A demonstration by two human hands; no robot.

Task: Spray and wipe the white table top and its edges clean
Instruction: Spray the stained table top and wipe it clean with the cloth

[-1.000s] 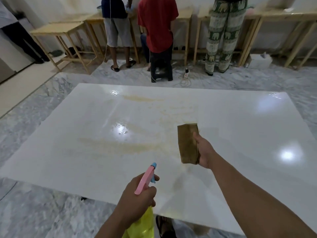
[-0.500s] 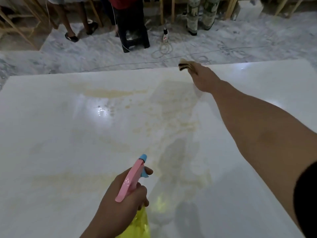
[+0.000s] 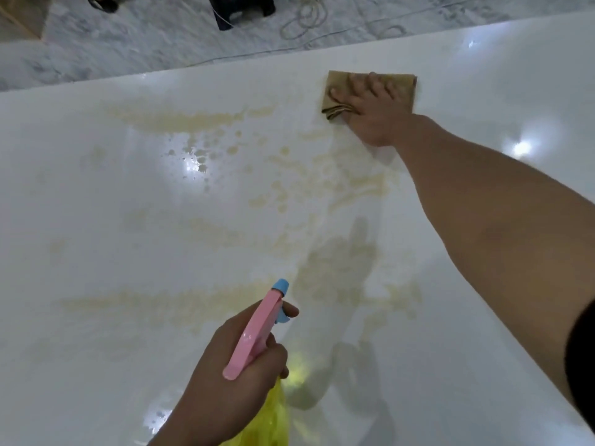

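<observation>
Right hand: the right hand (image 3: 373, 114) lies palm down on a folded brown cloth (image 3: 402, 88), fingers straight and spread across it, the thumb hooked over the cloth's bunched near-left corner.
Cloth: flat on the white table top (image 3: 96, 220), just inside the far edge and toward the far right corner.
Left hand: the left hand (image 3: 231, 381) grips a spray bottle (image 3: 254, 329) above the near edge, fingers curled round its neck, the forefinger lying at the blue trigger.
Spray bottle: pink head with a blue nozzle pointing toward the far edge; the yellow body hangs below the hand, partly cut off by the frame.
Table top: glossy, with yellowish streaks and droplets (image 3: 199, 120) across its middle, running from near the far edge down toward the near edge.
Beyond the far edge: grey marbled floor (image 3: 128, 43) with a coiled cable (image 3: 302, 20) and the legs of a dark stool (image 3: 241, 8).
</observation>
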